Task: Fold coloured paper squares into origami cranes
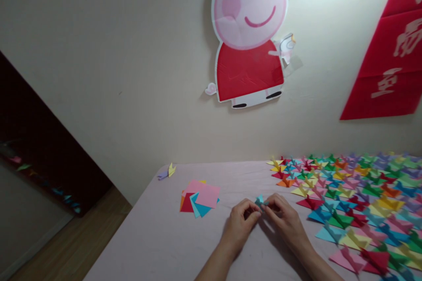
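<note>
Pale cloth (148,241) spreads beneath the fingers (253,216); the left hand (241,219) and right hand (286,216) pinch a small blue folded paper (260,199) at their tips, between them (long axis unclear), neither hand evidently nearer.

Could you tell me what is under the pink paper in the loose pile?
Beneath the pink paper, a blue sheet sticks out, and a yellow sheet peeks out at the far side. Their covered parts, and anything completely hidden below, cannot be seen.
</note>
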`<state>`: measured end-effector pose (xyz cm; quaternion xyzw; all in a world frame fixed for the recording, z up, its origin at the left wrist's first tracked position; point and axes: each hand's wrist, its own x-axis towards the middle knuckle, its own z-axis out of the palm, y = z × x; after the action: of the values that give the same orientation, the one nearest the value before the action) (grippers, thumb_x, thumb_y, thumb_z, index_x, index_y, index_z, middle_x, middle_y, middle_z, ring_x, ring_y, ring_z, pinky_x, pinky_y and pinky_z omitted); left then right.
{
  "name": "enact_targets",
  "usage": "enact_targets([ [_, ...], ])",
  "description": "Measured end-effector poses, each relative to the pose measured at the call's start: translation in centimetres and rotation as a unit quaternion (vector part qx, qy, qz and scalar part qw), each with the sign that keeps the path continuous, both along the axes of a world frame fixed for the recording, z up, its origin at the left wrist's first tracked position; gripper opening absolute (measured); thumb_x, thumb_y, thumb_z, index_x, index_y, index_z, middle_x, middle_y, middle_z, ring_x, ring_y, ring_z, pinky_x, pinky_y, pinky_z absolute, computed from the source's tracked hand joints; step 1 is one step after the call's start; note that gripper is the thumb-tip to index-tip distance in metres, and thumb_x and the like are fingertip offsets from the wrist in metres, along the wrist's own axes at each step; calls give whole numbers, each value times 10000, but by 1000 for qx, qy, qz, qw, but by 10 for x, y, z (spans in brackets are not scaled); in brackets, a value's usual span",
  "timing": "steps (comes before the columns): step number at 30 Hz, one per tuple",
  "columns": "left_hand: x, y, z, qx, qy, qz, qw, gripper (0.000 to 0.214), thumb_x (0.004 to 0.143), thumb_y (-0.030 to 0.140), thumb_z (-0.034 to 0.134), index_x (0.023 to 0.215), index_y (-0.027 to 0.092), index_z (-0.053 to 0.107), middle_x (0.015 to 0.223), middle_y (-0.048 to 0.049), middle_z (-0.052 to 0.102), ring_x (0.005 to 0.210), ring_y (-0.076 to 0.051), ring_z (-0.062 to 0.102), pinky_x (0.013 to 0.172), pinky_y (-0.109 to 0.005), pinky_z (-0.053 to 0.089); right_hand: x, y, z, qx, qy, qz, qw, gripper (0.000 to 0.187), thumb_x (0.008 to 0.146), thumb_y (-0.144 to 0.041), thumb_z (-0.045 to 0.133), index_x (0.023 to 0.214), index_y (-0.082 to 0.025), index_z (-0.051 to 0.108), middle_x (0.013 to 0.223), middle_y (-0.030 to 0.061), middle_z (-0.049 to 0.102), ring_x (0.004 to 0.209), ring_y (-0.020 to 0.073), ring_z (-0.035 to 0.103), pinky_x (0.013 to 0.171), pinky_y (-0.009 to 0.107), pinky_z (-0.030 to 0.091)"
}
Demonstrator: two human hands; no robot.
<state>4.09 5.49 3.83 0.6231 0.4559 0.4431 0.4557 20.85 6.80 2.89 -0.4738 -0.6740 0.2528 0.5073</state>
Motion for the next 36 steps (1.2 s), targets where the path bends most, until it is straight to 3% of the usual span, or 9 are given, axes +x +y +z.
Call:
enact_targets([
  [9,0,-1,2,7,-11,-14,1000,162,856,297,619,914,173,706,857,-10,646,786,-167,546,730,-256,405,2,3,2,-30,20,-19,999,356,842,-527,594,650,-228,562,662,8,575,622,186,539,584,294,450],
  [27,-3,3,-14,-13,11,-8,1000,212,921,376,566,828,186,558,759,30,515,723,-144,445,667,-247,343,-3,-1,-4,20,-45,-2,999,184,873,-317,576,705,-255,535,711,8,577,688,203,568,625,305,457],
  [36,-1,1,-7,-7,-3,-20,1000,204,929,375,565,888,182,614,787,17,548,743,-153,479,701,-251,377,-1,2,-9,7,-18,-20,1000,222,865,-372,578,690,-248,522,685,-1,551,643,191,542,604,293,442],
])
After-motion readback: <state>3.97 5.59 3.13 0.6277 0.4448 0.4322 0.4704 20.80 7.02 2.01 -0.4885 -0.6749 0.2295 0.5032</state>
